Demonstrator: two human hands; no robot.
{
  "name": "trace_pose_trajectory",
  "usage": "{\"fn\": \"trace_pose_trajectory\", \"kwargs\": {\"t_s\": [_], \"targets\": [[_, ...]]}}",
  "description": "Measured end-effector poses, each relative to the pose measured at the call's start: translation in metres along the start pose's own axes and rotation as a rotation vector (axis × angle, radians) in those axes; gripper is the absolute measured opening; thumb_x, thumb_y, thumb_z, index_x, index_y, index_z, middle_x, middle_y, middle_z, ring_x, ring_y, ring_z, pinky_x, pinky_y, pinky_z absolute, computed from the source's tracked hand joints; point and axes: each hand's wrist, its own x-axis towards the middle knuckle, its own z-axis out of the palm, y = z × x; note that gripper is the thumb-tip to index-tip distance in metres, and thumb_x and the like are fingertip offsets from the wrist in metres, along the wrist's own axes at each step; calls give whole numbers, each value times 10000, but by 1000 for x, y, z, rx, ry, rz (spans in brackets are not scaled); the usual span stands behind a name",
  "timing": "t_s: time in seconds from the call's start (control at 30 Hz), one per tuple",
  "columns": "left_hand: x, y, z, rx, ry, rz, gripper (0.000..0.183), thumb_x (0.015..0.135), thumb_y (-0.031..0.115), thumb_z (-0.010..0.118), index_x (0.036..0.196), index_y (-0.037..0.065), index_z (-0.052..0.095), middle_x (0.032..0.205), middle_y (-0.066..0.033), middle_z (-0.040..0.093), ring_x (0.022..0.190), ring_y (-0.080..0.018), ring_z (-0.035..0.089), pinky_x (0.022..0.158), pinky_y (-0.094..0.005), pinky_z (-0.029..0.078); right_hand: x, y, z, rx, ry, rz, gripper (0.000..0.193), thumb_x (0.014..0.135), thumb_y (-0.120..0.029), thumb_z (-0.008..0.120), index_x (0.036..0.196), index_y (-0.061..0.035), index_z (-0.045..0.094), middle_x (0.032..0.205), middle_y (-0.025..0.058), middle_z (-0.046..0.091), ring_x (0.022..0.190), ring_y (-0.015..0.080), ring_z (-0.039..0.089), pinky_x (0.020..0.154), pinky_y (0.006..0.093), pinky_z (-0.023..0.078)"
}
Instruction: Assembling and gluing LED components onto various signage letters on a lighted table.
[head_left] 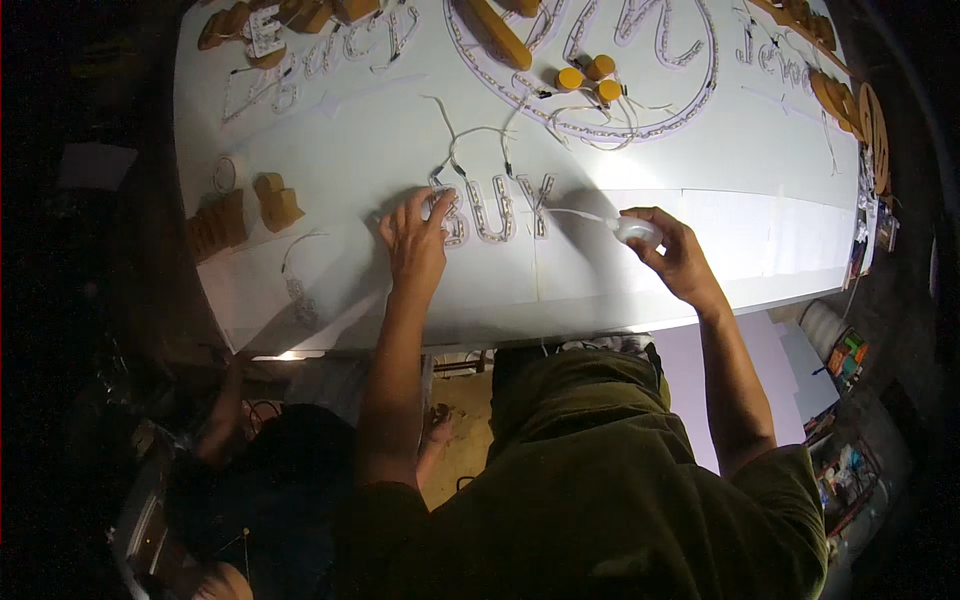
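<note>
Three letter-shaped pieces lined with small LED strips lie in a row on the white table. My left hand [416,232] is on the leftmost LED letter [456,230], its fingers bent around the upper left part and covering some of it. In my right hand [672,255], thumb and fingers close around a translucent squeeze bottle [638,232] with a long thin nozzle [582,213]. The bottle lies sideways, and its nozzle points left to the rightmost LED letter [541,205]; whether the tip touches it I cannot tell. Thin white wires [455,150] run up from the letters.
Beyond the letters, a large round LED outline [716,70] lies on the white table [330,170], with several yellow-topped round blocks [600,68] on it. Brown wooden blocks [278,203] stand at the left. Another person [270,480] in dark clothing is at the lower left.
</note>
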Motion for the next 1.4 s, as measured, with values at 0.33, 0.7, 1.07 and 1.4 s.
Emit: {"fn": "trace_pose_trajectory", "kwargs": {"t_s": [0.33,0.7,1.07,1.4], "targets": [[6,1,12,58,-5,-51,604,884,79,692,1434,322,634,1444,-44,542,1363,-290,480,1176,-645,278,-26,3,-15,43,-8,26,352,931,-12,740,1274,-9,666,1083,42,713,952,127,641,829,283,528],[-4,3,9,27,94,17,609,827,41,758,1382,274,669,1400,-50,565,1323,-276,516,1121,-557,297,-25,73,19,-18,265,-178,397,853,-17,792,1237,-59,701,1171,146,709,1054,269,655,942,364,505],[-7,1,28,18,99,-12,573,853,57,712,1371,300,678,1406,-57,572,1309,-296,522,1143,-599,302,-17,105,41,35,462,-101,351,855,2,740,1170,-27,587,1100,169,676,1040,323,671,947,406,528],[7,1,5,37,27,-42,665,845,39,784,1437,301,634,1455,-47,549,1353,-276,495,1149,-548,287,1,115,44,-131,554,-61,359,897,-53,763,1196,1,573,1136,158,689,1041,290,681,913,388,542]]}}
